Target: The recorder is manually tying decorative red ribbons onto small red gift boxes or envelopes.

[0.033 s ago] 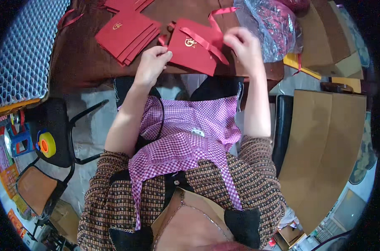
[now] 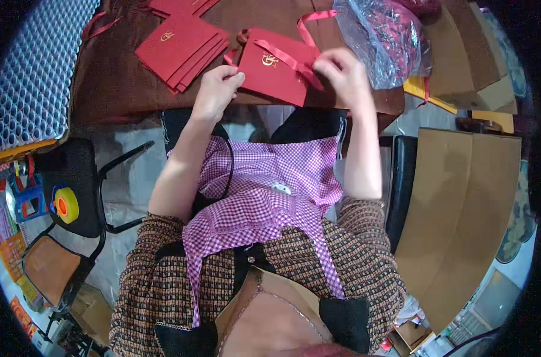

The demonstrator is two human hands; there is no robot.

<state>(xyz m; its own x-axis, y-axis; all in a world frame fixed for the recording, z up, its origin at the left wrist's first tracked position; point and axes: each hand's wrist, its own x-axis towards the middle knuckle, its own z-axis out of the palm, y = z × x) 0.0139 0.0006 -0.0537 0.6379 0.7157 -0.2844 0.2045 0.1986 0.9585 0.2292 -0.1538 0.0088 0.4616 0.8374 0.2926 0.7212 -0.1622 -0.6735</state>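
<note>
A flat red gift bag with a gold emblem lies at the table's near edge, slightly tilted. My left hand grips its left edge, thumb on top. Across the bag's face runs a shiny red ribbon, which also loops up beyond the far right corner. At the right edge, my right hand is closed in a pinch on the ribbon; the fingertips partly hide the grip. Just left of the bag lies a fanned stack of similar red pieces, with more behind it.
The table has a brown cloth. A clear plastic bag of red material sits at the right, near cardboard. A blue-grey tray of round cells stands at the left. A chair holds a yellow tape roll.
My right hand has shifted slightly left and down toward the bag's right edge, pulling the ribbon's loose end with it. My left hand stays at the left edge.
</note>
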